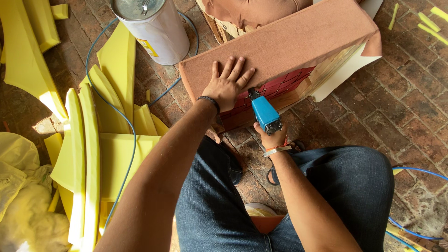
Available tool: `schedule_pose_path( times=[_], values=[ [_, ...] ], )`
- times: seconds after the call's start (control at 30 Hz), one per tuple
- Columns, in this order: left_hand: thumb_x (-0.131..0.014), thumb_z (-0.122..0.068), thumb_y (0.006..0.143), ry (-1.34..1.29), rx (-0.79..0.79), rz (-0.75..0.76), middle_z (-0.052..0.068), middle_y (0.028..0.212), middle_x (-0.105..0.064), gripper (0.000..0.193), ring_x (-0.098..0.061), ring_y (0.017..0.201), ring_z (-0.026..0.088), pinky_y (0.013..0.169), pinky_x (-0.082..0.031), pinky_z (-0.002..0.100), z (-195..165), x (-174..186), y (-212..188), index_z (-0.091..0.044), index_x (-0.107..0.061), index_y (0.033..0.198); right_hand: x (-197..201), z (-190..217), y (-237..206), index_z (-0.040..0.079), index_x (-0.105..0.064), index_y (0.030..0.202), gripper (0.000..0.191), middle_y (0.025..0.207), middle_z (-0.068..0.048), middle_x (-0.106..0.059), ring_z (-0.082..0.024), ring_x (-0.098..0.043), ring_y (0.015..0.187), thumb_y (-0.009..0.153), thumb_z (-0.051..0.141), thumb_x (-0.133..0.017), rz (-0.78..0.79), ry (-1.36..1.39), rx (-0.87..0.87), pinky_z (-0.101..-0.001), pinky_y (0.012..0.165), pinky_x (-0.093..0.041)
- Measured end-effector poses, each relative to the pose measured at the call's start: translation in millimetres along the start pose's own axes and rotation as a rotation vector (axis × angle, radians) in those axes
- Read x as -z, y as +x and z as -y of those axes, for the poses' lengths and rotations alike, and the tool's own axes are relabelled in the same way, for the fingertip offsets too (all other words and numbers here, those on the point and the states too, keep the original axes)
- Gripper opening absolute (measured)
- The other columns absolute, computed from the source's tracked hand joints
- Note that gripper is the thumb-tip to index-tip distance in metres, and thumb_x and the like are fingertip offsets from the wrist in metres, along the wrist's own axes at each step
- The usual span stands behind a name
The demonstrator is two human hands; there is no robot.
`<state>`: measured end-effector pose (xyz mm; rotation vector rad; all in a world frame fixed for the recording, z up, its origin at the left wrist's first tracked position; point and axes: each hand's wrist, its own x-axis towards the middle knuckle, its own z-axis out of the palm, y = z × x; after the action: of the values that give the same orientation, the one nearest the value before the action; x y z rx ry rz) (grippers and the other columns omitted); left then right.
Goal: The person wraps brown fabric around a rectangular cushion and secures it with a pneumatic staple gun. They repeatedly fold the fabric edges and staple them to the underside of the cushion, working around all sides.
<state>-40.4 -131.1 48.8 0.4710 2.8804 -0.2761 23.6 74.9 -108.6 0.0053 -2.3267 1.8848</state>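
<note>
Below your head camera, on the brick floor [396, 107], you had a furniture piece wrapped in brown fabric [284, 46] lying toward twelve o'clock from your knees. Its long axis ran from about eight o'clock up to two o'clock. Your left hand [227, 84] lay flat on the near end of the fabric, fingers spread and open, pressing the cloth down and gripping nothing. Your right hand [272, 138] was closed around the grip of a blue staple gun [264, 112], whose nose pointed toward eleven o'clock at the lower edge of the fabric, just beside your left palm. Both hands sat near the same edge; the left was the one touching the cloth. Whether the gun's tip touched the frame could not be told. At nine o'clock lay yellow foam pieces [88, 140] and a thin blue hose [125, 154]; at eleven o'clock stood a white metal can [161, 35].
</note>
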Motion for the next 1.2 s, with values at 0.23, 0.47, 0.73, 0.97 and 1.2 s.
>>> schedule_pose_path(
  times=[0.23, 0.47, 0.73, 0.97, 1.2],
  values=[
    [-0.038, -0.042, 0.108, -0.496, -0.007, -0.213, -0.008, 0.166, -0.032, 0.049, -0.019, 0.156, 0.018, 0.126, -0.002, 0.051, 49, -37, -36, -0.029, -0.044, 0.154, -3, 12, -10, 0.006, -0.071, 0.083, 0.029, 0.079, -0.005, -0.074, -0.022, -0.072, 0.071, 0.076, 0.029, -0.088, 0.195, 0.056, -0.065, -0.0393, 0.070, -0.058],
    [-0.031, -0.038, 0.109, -0.740, 0.003, -0.345, -0.009, 0.160, -0.046, 0.048, -0.027, 0.155, 0.016, 0.128, -0.009, 0.047, 62, -72, -21, -0.024, -0.061, 0.143, -36, 16, -34, 0.006, -0.067, 0.086, 0.030, 0.080, -0.005, -0.069, -0.020, -0.066, 0.072, 0.077, 0.023, -0.090, 0.070, 0.148, 0.084, -0.0368, 0.071, -0.055],
    [-0.034, -0.041, 0.108, -0.733, -0.087, -0.439, -0.004, 0.158, -0.049, 0.051, -0.029, 0.154, 0.017, 0.128, -0.006, 0.047, 72, -82, -17, -0.017, -0.062, 0.144, -42, 21, -39, 0.007, -0.064, 0.087, 0.030, 0.081, -0.003, -0.069, -0.019, -0.069, 0.073, 0.078, 0.022, -0.089, 0.072, 0.125, 0.127, -0.0372, 0.069, -0.058],
    [-0.029, -0.032, 0.111, -1.198, -0.053, -0.357, 0.005, 0.155, -0.053, 0.050, -0.033, 0.154, 0.021, 0.130, 0.002, 0.045, 80, -78, -12, -0.014, -0.065, 0.139, -52, 44, -50, 0.006, -0.069, 0.095, 0.022, 0.077, -0.003, -0.072, -0.020, -0.072, 0.067, 0.084, 0.019, -0.083, 0.150, -0.071, 0.347, -0.0339, 0.061, -0.058],
    [-0.028, -0.030, 0.110, -1.171, -0.037, -0.332, 0.006, 0.153, -0.053, 0.050, -0.033, 0.151, 0.022, 0.127, 0.001, 0.041, 82, -76, -11, -0.012, -0.065, 0.138, -67, 47, -57, 0.005, -0.071, 0.097, 0.017, 0.076, -0.008, -0.072, -0.024, -0.072, 0.068, 0.084, 0.016, -0.076, 0.128, -0.242, 0.472, -0.0369, 0.061, -0.060]
  ],
)
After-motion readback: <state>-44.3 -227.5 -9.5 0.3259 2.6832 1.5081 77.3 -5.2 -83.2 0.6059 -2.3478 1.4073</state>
